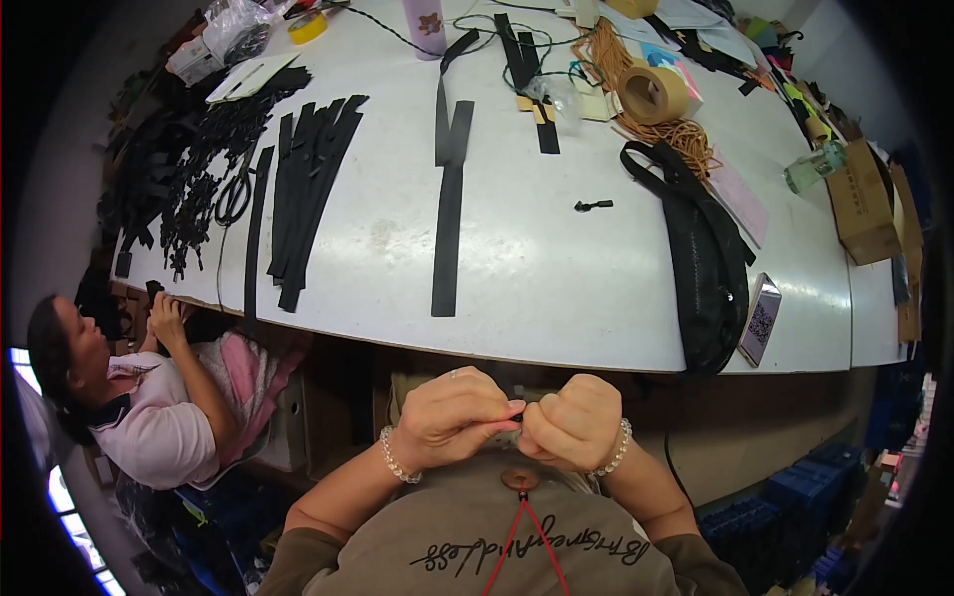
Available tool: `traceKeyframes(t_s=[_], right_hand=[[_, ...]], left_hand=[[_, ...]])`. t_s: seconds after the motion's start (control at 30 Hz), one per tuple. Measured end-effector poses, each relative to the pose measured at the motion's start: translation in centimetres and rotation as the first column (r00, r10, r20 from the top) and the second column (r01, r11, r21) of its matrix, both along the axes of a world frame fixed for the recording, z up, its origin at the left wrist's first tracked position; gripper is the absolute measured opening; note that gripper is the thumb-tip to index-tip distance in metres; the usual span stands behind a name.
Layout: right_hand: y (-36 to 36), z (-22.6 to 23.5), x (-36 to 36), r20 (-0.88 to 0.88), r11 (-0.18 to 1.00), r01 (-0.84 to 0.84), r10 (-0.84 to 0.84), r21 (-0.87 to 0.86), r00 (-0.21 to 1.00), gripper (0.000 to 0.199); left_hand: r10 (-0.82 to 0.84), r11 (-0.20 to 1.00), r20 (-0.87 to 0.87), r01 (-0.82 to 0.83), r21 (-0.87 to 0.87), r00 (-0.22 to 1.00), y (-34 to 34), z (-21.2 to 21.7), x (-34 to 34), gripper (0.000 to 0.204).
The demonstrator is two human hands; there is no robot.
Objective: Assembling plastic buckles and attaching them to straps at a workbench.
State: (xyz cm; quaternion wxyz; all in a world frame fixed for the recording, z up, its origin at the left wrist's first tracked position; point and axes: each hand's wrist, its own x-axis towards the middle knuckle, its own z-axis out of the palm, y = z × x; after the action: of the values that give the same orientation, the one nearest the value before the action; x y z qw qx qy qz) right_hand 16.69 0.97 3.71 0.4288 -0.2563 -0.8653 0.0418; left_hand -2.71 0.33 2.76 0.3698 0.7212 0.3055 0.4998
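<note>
Close to my chest, just off the table's near edge, my two hands meet. My left hand [452, 417] is closed, its thumb and fingertips pinching a small black piece [517, 417]. Curled tight like a fist, my right hand [573, 422] presses against the other side of that piece. Most of it is hidden by my fingers, so its kind does not show. Ahead on the table lies a small black pull-like part [593, 206]. Long black webbing strips [447, 238] stretch away in front of me, partly overlapping.
On the white table [566, 288] rest a black bag [708, 288], a phone [760, 320], tape [653, 95], brown cord [686, 141] and a glass bottle [815, 167]. Leftward are more black strips [316, 189], scissors [235, 197] and piled black parts [194, 189]. A co-worker [159, 407] sits at left.
</note>
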Motion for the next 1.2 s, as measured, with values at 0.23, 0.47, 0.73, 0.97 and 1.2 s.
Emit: traceKeyframes(t_s=[0.23, 0.47, 0.73, 0.97, 1.2], right_hand=[[-0.6, -0.7, -0.4, -0.159, 0.971, 0.005, -0.044, -0.240, 0.986, 0.013], [-0.5, -1.0, -0.7, -0.106, 0.989, -0.093, 0.081, -0.112, 0.991, 0.010], [-0.2, -1.5, -1.8, -0.352, 0.977, -0.036, -0.041, -0.208, 0.935, 0.012], [-0.6, -2.7, -0.9, -0.317, 0.968, -0.031, -0.051, -0.248, 0.947, 0.010], [-0.7, -2.9, -0.6, -0.295, 0.941, -0.036, -0.069, -0.338, 0.953, 0.008]], left_hand=[[0.017, 0.999, -0.053, -0.016, 0.035, 0.998, -0.1, 0.4, -0.1, 0.017], [0.058, 0.997, -0.043, -0.056, 0.050, 0.997, -0.4, 0.2, -0.2, 0.020], [0.117, 0.982, -0.044, -0.109, 0.157, 0.992, 0.1, 0.5, -0.1, 0.027], [0.131, 0.979, -0.052, -0.121, 0.165, 0.990, 0.0, -0.4, 0.2, 0.029], [0.130, 0.981, -0.090, -0.114, 0.156, 0.987, -0.1, -0.4, 0.3, 0.029]])
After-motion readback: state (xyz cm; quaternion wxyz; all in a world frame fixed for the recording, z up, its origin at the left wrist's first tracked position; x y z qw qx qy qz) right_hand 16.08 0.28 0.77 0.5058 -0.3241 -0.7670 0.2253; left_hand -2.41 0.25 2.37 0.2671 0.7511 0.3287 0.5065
